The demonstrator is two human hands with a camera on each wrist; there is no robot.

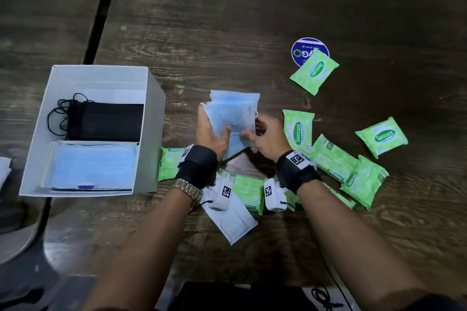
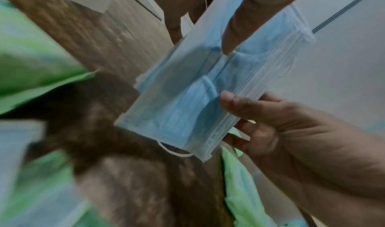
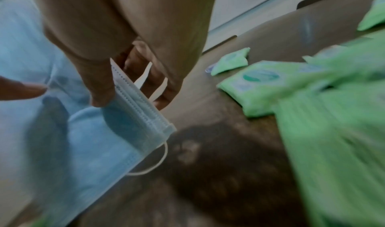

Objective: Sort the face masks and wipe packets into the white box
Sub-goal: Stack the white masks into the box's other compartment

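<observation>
Both hands, left (image 1: 211, 134) and right (image 1: 269, 137), pinch a stack of blue masks (image 1: 232, 113) above the worktop (image 1: 227, 20). Beside them, the white box (image 1: 154, 98) holds black masks (image 1: 103, 121) and blue ones. At least eight green packets (image 1: 313, 72) lie scattered.

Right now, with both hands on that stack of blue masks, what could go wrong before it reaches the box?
1. The blue masks are fanned unevenly between the left hand and right hand, so one may slip out of the grip.
2. A loose ear loop hangs below the stack and could snag on the white box wall.
3. The green packets lie close by and could be knocked.
</observation>
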